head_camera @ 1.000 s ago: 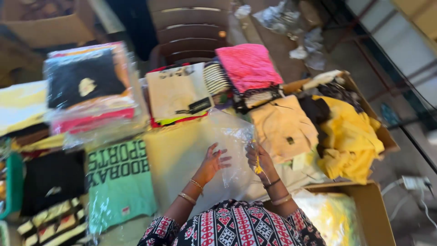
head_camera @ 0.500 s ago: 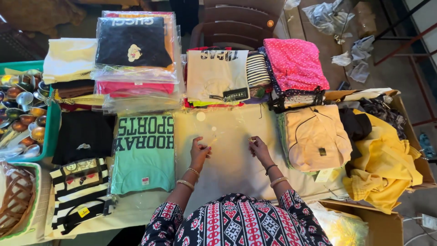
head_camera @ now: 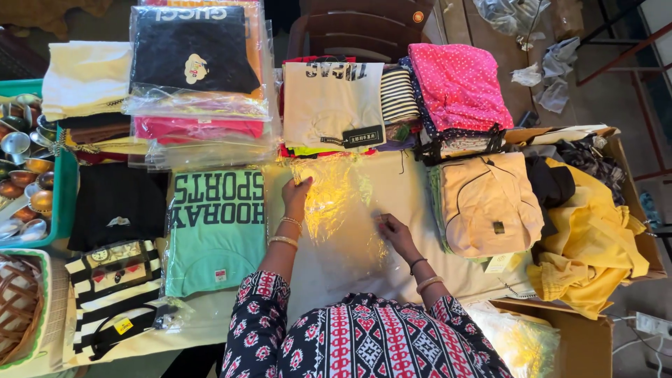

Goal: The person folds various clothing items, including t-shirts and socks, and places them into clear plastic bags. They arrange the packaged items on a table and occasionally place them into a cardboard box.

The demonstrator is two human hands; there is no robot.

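Note:
A clear plastic bag [head_camera: 343, 210] lies flat on the table in front of me, glinting in the light. My left hand [head_camera: 297, 196] rests flat near the bag's upper left corner, fingers pointing away. My right hand [head_camera: 395, 232] presses on the bag's right part, fingers bent down onto the film. A cream folded garment [head_camera: 399, 273] shows under and around the bag. Neither hand lifts anything.
A green printed shirt [head_camera: 215, 227] lies left of the bag, a peach jacket [head_camera: 490, 204] right. Bagged shirt stacks [head_camera: 196, 77], a cream shirt [head_camera: 332, 105] and pink dotted cloth [head_camera: 458, 84] sit behind. Yellow clothes [head_camera: 588, 245] fill a box; metal bowls [head_camera: 24, 182] at left.
The plastic bag, held up a second ago, now lies spread on the table. My left hand has slid toward its far corner and my right hand toward the near right.

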